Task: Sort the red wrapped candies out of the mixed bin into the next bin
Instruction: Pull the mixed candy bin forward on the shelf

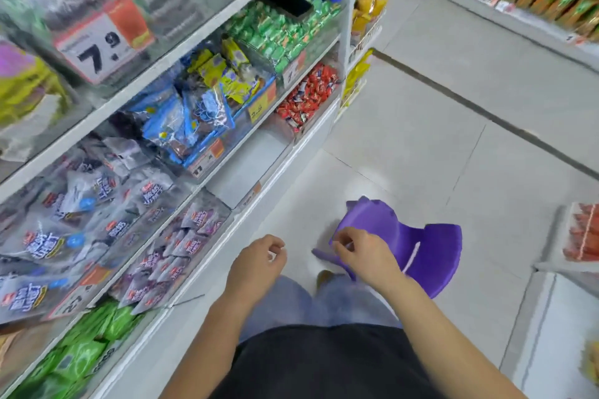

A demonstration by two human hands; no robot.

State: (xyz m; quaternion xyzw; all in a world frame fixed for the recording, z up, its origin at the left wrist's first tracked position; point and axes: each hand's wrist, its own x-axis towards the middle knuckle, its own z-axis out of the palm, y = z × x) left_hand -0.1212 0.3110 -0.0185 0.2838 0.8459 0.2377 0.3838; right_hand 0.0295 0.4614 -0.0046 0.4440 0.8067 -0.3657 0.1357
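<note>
Left hand (256, 264) hung loosely curled over the floor, gripping nothing. Right hand (361, 253) likewise half closed, fingers bent, empty as far as visible, hovering above purple stool (421, 253) without clear contact; could not tell whether touching its back edge.

Red candies (306, 97) lay heaped in clear bin (303, 133) at far end of lower shelf, well apart from both hands. Wrappers bright red with white and dark blue patches, ends twisted; print on them too small to read. Next bin (249, 162) on nearer side looked clear and mostly bare; contents hard to make out through glare.

Blurred everywhere along left side by motion. Grey packets (97, 204) in near bins carried dark blue characters and small red logo, not legible. Blue bags (188, 120) and yellow packs (223, 71) sat one shelf higher, green packs (278, 36) beyond them.

Price tag (100, 45) on upper shelf read "7.9" in black on white beside orange panel. Smaller orange tags (261, 105) on lower bins showed digits, unclear. Lower body cut off by frame bottom: black shirt, pale jeans.
</note>
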